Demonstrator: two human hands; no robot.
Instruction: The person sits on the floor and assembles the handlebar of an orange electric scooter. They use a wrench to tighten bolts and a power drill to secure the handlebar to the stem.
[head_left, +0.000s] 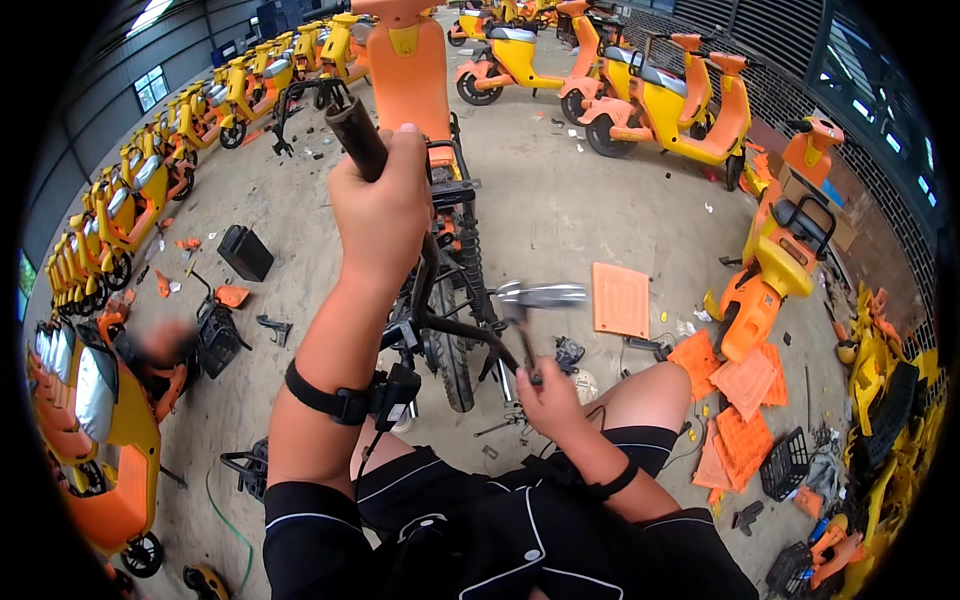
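My left hand (385,205) is raised and closed round a dark metal tube (355,135), whose hollow end sticks up past the fist. Below it, a bent black bar (465,325) runs down toward my right hand; I cannot tell if the two are one piece. My right hand (555,405) is closed round the handle of a hammer (526,340), its silver head smeared by motion. Between my hands and beyond them stands a partly stripped scooter (410,85), with orange front panel, bare frame, spring and black wheel (455,375) showing.
An orange square panel (620,300) lies right of the wheel, with more orange panels (742,445) farther right. A black box (245,253) stands at left. Yellow-orange scooters (665,100) line both sides. Another person (165,350), blurred, is low at left. Yellow parts (885,420) pile up at right.
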